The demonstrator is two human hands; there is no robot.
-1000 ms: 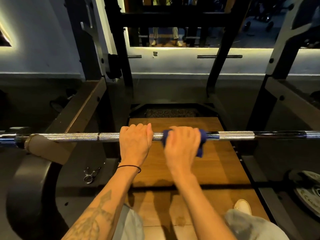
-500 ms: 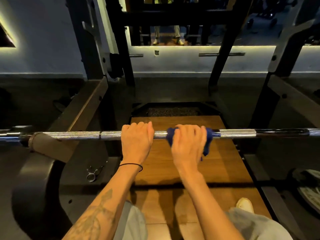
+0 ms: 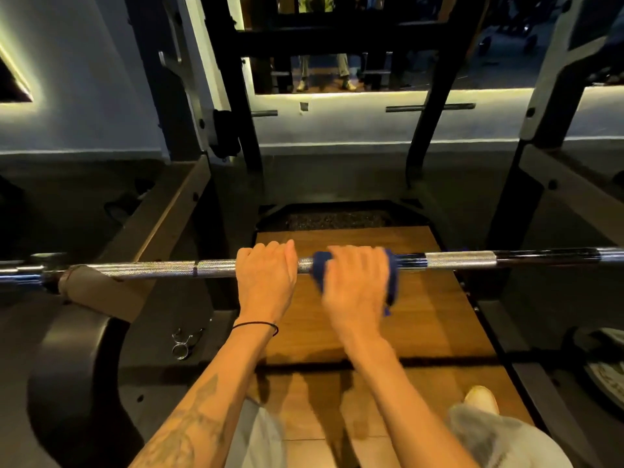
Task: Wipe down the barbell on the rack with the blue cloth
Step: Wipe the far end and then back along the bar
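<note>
A steel barbell (image 3: 459, 260) runs level across the view, resting on the rack at both sides. My left hand (image 3: 265, 282) grips the bare bar near its middle, fingers curled over the top. Just to its right, my right hand (image 3: 358, 285) is closed over the blue cloth (image 3: 320, 270), which is wrapped around the bar. Cloth ends poke out on both sides of the hand and one corner hangs below at the right. The right hand is motion-blurred.
Dark rack uprights (image 3: 435, 96) stand ahead and the rack arms (image 3: 158, 224) angle in from both sides. A wooden platform (image 3: 422, 315) lies under the bar. A spring collar clip (image 3: 182, 342) lies on the floor at left. A weight plate (image 3: 604, 369) sits at right.
My right hand slid the cloth right along the bar, then back left a little toward my left hand. The left hand kept its grip in place.
</note>
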